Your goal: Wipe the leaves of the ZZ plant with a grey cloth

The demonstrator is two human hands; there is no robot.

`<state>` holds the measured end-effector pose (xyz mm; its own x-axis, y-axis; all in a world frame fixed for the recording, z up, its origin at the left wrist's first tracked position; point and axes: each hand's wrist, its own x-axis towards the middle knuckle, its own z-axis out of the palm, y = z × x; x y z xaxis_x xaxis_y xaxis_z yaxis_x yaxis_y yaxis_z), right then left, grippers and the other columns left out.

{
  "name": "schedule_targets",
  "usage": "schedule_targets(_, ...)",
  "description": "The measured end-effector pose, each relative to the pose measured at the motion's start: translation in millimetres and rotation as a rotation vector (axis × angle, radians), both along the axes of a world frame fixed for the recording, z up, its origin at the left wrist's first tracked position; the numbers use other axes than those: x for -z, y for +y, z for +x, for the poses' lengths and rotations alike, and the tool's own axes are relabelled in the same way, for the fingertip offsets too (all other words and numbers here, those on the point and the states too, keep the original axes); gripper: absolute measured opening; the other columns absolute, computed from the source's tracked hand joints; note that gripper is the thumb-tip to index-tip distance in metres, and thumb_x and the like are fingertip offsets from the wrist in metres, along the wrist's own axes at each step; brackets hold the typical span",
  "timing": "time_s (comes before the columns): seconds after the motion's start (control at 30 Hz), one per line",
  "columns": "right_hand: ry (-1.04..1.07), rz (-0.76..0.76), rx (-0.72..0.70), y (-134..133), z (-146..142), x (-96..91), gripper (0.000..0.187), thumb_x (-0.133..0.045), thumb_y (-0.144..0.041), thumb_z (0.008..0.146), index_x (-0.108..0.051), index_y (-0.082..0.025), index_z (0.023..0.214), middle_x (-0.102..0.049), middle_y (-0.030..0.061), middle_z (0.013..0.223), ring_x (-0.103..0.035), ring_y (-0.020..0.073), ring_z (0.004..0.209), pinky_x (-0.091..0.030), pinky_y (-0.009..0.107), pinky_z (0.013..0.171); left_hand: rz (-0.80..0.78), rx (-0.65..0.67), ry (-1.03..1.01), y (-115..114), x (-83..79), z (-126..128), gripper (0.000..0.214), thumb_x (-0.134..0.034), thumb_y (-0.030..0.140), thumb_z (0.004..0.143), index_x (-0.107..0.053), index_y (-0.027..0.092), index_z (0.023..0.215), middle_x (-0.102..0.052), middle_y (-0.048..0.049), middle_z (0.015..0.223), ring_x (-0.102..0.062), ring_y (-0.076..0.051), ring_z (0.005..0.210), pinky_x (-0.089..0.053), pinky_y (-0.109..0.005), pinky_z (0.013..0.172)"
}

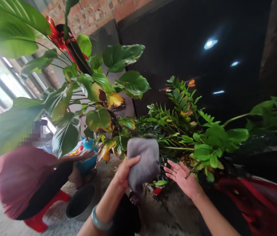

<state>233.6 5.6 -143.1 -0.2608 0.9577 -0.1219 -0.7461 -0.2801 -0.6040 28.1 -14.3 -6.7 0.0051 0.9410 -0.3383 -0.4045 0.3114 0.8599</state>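
A folded grey cloth (pixel 143 164) is gripped in my left hand (pixel 126 172), with the thumb lying across its front. A pale bangle circles that wrist. My right hand (pixel 184 177) is raised to the right of the cloth, apart from it, palm up and fingers spread, holding nothing. Close behind my right hand grows a green plant with small leaflets (pixel 182 127). To the left stands a large-leaved plant (pixel 99 118), several of its leaves yellowed and browned at the edges.
A person in a pink top (pixel 25 177) sits at left on a red stool (pixel 39 213), an arm reaching toward a blue object (pixel 88 160). A dark basin (pixel 82 201) rests on the floor. Behind the plants rises a glossy black panel (pixel 177 49). Something red (pixel 258 196) lies at right.
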Motion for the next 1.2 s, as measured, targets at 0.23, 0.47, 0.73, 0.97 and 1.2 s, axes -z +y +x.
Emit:
schedule_targets(0.23,0.039,-0.035,-0.028,0.1,-4.2,0.4,0.051,-0.069,-0.056,0.061,-0.072,-0.017,0.093,-0.07,0.0113,0.102,-0.059,0.0281,0.104,-0.038,0.04,0.096,0.09,0.015,0.094,50.1,0.0,16.0,0.029,-0.073,0.011,0.058,-0.067,0.008,0.086,-0.069,-0.0039,0.06,-0.06,-0.016,0.048,-0.05,-0.026,0.051)
schedule_targets(0.47,-0.009,-0.041,-0.025,-0.7,1.3,8.9,0.041,-0.064,-0.053,0.07,-0.072,-0.018,0.088,-0.071,0.0106,0.089,-0.064,0.0275,0.088,-0.04,0.044,0.093,-0.022,0.398,0.172,11.0,24.1,-1.1,0.032,-0.078,0.016,0.051,-0.07,0.01,0.081,-0.072,-0.0085,0.069,-0.065,-0.021,0.06,-0.051,-0.028,0.058)
schedule_targets(0.73,-0.002,-0.006,-0.034,0.8,-3.6,3.1,0.038,-0.062,-0.052,0.072,-0.071,-0.02,0.09,-0.07,0.0106,0.1,-0.058,0.0281,0.106,-0.037,0.043,0.098,0.164,0.097,0.062,52.3,-13.0,14.1,0.031,-0.075,0.014,0.052,-0.068,0.011,0.082,-0.07,-0.005,0.067,-0.062,-0.018,0.056,-0.05,-0.028,0.056)
schedule_targets(0.97,-0.021,-0.079,-0.007,0.8,2.5,9.2,0.037,-0.062,-0.051,0.072,-0.072,-0.017,0.083,-0.071,0.0109,0.087,-0.064,0.0272,0.086,-0.042,0.044,0.09,-0.001,0.418,0.186,4.4,29.0,-8.8,0.032,-0.077,0.015,0.05,-0.071,0.009,0.08,-0.072,-0.0101,0.072,-0.065,-0.022,0.062,-0.051,-0.029,0.059)
schedule_targets(1.2,0.004,-0.046,-0.009,0.8,1.9,4.5,0.033,-0.064,-0.046,0.072,-0.072,-0.018,0.087,-0.071,0.0113,0.093,-0.064,0.0276,0.093,-0.042,0.043,0.091,0.15,-0.165,0.035,31.7,-10.9,-37.7,0.03,-0.067,0.009,0.063,-0.063,0.011,0.093,-0.07,-0.0039,0.066,-0.065,-0.017,0.053,-0.053,-0.026,0.054)
